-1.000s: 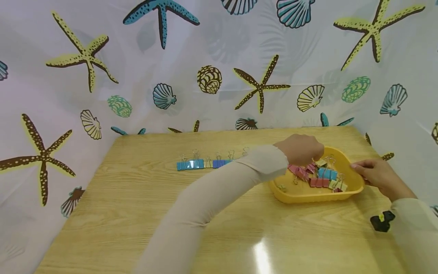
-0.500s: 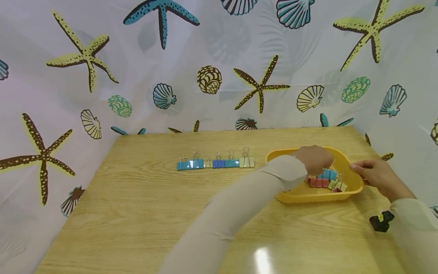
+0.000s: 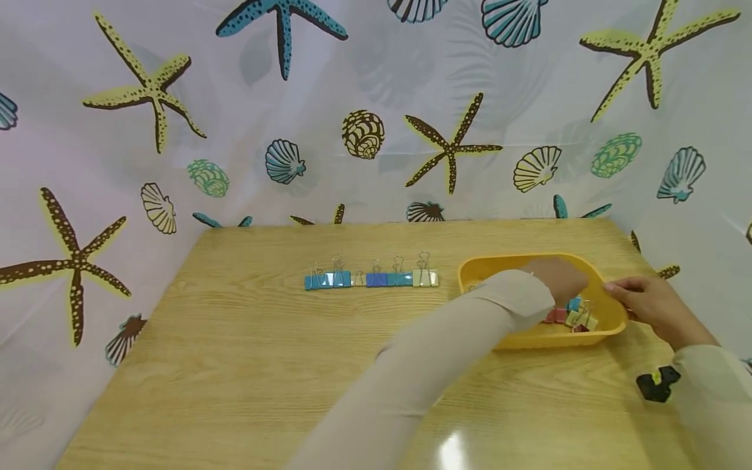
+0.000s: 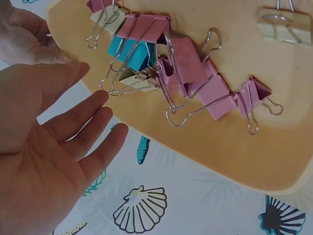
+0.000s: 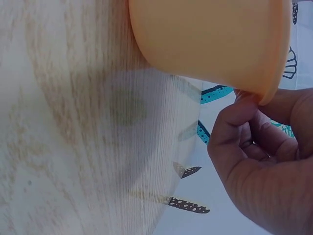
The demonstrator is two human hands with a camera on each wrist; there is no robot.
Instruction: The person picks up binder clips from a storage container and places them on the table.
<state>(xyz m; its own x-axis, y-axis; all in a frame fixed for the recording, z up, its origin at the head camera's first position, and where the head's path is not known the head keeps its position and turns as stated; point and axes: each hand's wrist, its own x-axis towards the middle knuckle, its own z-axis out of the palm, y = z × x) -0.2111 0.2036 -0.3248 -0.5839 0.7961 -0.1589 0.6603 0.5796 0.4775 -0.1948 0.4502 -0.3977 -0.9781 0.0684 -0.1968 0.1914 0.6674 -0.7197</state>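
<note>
My left hand [image 3: 558,277] hovers over the yellow plastic tray [image 3: 477,264], its sleeve crossing the tray's near rim. In the left wrist view the fingers of that left hand [image 4: 54,147] are spread and slightly bent, close to a heap of binder clips, with nothing between them. The heap has pink binder clips [image 4: 188,61], a blue binder clip [image 4: 132,51] and pale yellow ones. At the tray's right end my right hand [image 3: 649,303] pinches the rim between thumb and curled fingers, as the right hand [image 5: 264,152] in the right wrist view confirms.
A row of blue, pale yellow and violet-blue binder clips [image 3: 376,280] stands left of the tray on the wooden table [image 3: 247,352]. A small black object [image 3: 657,384] lies beside the right forearm. A curtain [image 3: 329,78] with sea prints hangs behind and at the sides.
My left hand has moved to the right and slightly nearer over the tray, covering more of the clips. The whole row at left has come into sight. The right hand stays on the rim.
</note>
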